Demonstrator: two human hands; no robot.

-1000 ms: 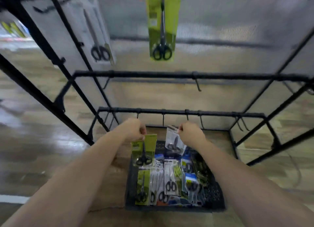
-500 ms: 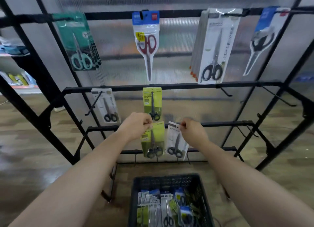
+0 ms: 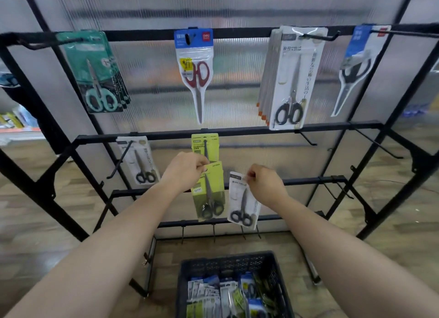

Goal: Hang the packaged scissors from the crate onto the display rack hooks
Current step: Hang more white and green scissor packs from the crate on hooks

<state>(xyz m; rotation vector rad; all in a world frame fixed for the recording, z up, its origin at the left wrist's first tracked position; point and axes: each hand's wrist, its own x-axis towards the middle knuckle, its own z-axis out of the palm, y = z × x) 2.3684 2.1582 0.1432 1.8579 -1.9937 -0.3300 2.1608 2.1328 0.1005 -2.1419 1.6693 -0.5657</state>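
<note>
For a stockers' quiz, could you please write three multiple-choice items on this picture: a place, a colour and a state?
1. Where is the crate? A. hung on the top rail B. on a shelf at the left C. low down, at the foot of the rack
2. What colour is the card of the scissors pack in the left hand? A. green B. teal C. red
3. What is the right hand doing? A. lying open and empty B. pinching the top of a white pack C. gripping the crate's rim
Answers: 1 C, it sits at the bottom of the view, by the rack's feet; 2 A, its card is lime green; 3 B, it nips the card's top edge.
</note>
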